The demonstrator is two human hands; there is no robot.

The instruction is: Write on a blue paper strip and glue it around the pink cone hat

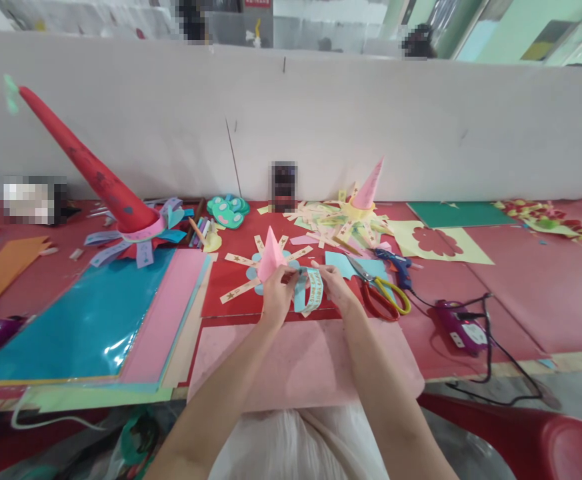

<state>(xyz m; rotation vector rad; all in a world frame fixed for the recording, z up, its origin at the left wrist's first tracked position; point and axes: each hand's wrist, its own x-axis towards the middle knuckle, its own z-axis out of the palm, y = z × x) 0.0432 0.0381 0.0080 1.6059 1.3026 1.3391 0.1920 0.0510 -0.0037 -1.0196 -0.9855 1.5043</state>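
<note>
A light-blue paper band [314, 295], bent into a loop and carrying rows of gold lettering, is between my two hands. My left hand [277, 293] pinches its left upper edge, and my right hand [339, 288] grips the opposite side with closed fingers. Just beyond my left hand stands a pink paper cone [270, 255] on a blue scalloped base, with cream star-printed strips [239, 291] radiating from it. Red paper [235, 308] lies beneath. Near my right hand are scissors [381, 288] with red and yellow handles, partly over a light-blue paper piece [338, 264].
A tall red cone hat [95, 173] stands left, by blue and pink sheets [85, 313]. A smaller pink cone [371, 187] is behind among paper strips. At right lie a blue glue gun [395, 263] and a purple power strip [461, 327] with its cord. A white partition [331, 127] bounds the table.
</note>
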